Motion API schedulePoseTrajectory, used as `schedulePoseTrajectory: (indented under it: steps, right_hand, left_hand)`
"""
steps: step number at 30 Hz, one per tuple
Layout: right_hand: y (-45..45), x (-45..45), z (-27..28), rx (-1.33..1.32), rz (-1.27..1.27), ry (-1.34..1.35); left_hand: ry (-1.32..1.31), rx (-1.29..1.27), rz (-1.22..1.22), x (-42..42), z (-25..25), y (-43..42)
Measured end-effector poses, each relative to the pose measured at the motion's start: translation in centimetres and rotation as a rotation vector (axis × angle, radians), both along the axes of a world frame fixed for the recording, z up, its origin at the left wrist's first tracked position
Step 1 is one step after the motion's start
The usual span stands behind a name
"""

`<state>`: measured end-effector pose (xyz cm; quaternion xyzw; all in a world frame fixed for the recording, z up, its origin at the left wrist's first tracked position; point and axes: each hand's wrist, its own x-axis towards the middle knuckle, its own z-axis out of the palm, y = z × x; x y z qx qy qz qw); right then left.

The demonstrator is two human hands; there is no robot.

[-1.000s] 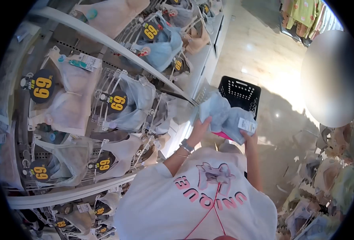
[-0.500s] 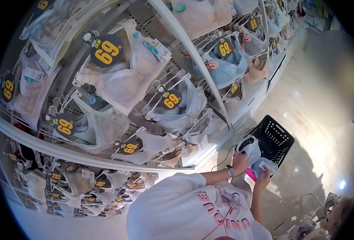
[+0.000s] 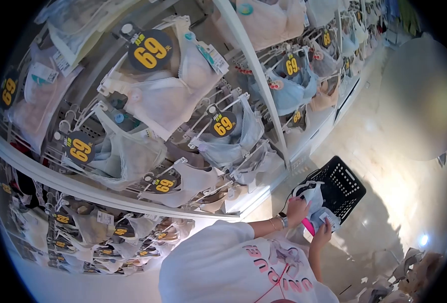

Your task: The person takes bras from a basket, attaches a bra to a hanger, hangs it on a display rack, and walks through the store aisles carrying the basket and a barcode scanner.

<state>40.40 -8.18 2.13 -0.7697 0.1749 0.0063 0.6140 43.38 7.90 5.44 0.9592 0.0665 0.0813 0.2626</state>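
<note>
My left hand, with a watch at its wrist, is closed at the edge of a pale bra with dark straps or edging. My right hand pinches a white tag on a grey-blue bra. Both bras are at the near side of a black perforated shopping basket. A bright pink item shows between my hands; its kind is unclear. What carries the basket is hidden.
White display racks on the left hold several rows of bras with round "69" price signs. A pale floor runs along them. More garments stand at lower right. A large blurred patch covers the upper right.
The view has shifted a little, so the racks sit further right and the basket lower and further left. Both hands stay on the bras.
</note>
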Motion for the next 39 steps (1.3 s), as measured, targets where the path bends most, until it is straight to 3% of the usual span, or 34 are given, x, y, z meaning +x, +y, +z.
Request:
schedulePoseTrajectory:
  steps: [3,6,7,10,12,22,26,31,39]
  right_hand:
    - [0.5,-0.4,-1.7,-0.092,-0.022,-0.165]
    - [1.4,-1.3,-0.8,-0.062,-0.009,-0.089]
    - [1.6,-1.7,-0.9,-0.03,-0.011,-0.049]
    - [1.8,-3.1,-0.8,-0.063,0.068,-0.008]
    - [2.3,-4.3,-1.3,-0.152,0.1,-0.126]
    - [3.8,-9.4,-2.8,-0.211,0.209,-0.019]
    - [4.0,-11.1,-4.1,-0.291,0.167,-0.135]
    - [3.6,-13.5,-4.8,-0.222,0.197,-0.092]
    - [0.4,-16.9,-4.6,-0.33,0.297,-0.017]
  left_hand:
    - [-0.02,-0.04,0.01,-0.2,0.2,0.1]
    - [0.023,-0.059,-0.014,-1.1,-0.6,1.1]
    - [-0.095,-0.03,0.013,-1.7,-0.6,1.1]
    - [-0.128,-0.076,-0.02,-3.1,-0.8,1.8]
    - [-0.152,-0.047,-0.002,-4.1,-1.8,2.3]
    - [-0.204,0.024,0.022,-10.0,-3.6,4.6]
    - [-0.151,-0.043,0.042,-12.2,-4.1,4.6]
    - [-0.161,0.008,0.081,-16.0,-4.9,4.2]
    - [-0.159,-0.099,0.121,-22.4,-5.5,1.6]
